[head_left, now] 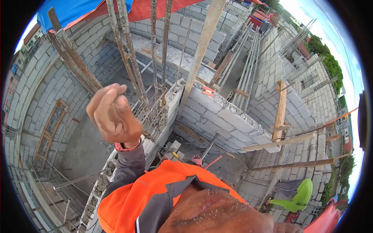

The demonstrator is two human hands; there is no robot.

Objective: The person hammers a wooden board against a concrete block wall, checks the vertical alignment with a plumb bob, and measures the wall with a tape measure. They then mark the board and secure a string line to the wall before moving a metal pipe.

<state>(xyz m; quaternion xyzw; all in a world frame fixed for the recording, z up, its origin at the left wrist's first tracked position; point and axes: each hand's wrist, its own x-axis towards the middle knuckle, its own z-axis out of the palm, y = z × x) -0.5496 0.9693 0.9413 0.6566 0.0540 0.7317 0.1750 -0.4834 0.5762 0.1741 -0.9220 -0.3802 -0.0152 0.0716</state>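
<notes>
My left hand (115, 116) is raised at the left of the head view, its fingers loosely bent and the thumb apart from them. Nothing shows in it, though the inside of the palm is partly hidden. A red band (127, 146) circles the wrist below a dark sleeve (131, 161). Beside the hand stand rusty vertical rebars (130, 58), rising from a block wall corner. My right hand is out of view. My orange shirt (136, 194) fills the lower middle.
A grey block wall (221, 116) runs across the middle, with a slanting wooden post (200, 54) against it. Long metal pipes (246, 68) lie behind. Planks (291, 165) project at right, near lime-green cloth (297, 198). A wooden frame (50, 128) leans at left.
</notes>
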